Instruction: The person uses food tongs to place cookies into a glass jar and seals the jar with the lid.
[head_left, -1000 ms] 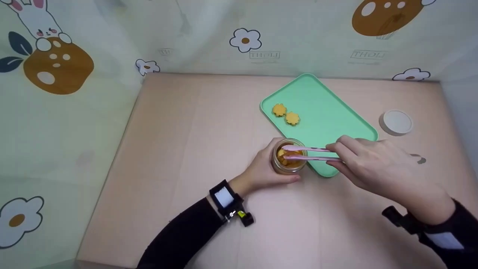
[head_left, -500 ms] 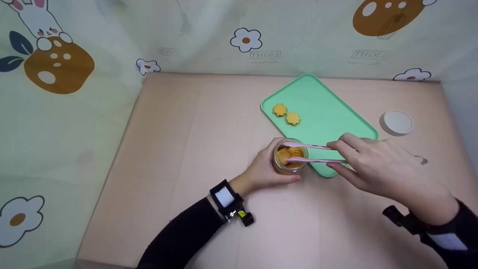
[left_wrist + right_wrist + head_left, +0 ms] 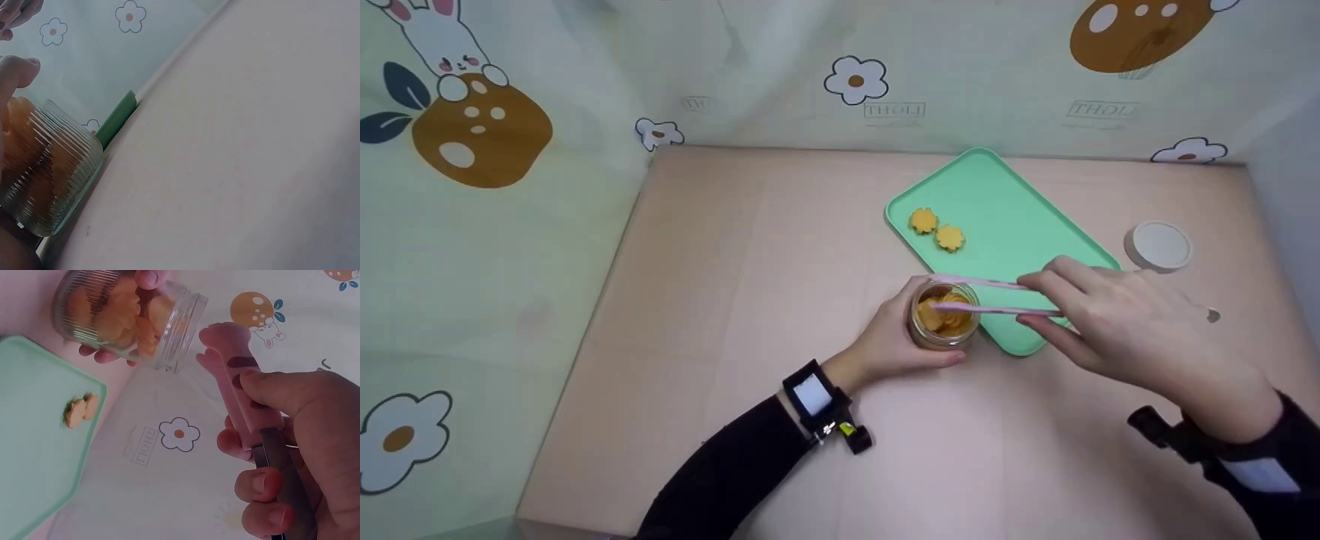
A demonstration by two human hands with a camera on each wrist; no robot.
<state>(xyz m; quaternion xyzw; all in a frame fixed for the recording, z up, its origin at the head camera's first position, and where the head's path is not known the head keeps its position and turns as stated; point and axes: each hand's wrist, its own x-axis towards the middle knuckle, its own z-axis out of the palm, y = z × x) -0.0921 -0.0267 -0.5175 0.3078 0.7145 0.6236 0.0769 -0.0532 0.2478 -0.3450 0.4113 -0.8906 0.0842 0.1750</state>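
My left hand grips a ribbed glass jar around its side, with its mouth facing up. Inside are several flower-shaped cookies. My right hand holds pink tongs with paw-shaped tips. In the right wrist view the tips are spread a little, just outside the jar's mouth, and nothing is between them. Seen from the head, they overlap the jar's rim from above. Two yellow flower-shaped cookies lie side by side on a green tray behind the jar.
A round white lid lies on the table to the right of the tray. The tray's near corner reaches beside the jar. A pale printed curtain hangs along the back and left edges of the table.
The tongs' arms have spread wider, and the right hand has shifted slightly toward the back, bringing the tips to the jar's far rim. The left hand and jar have stayed put.
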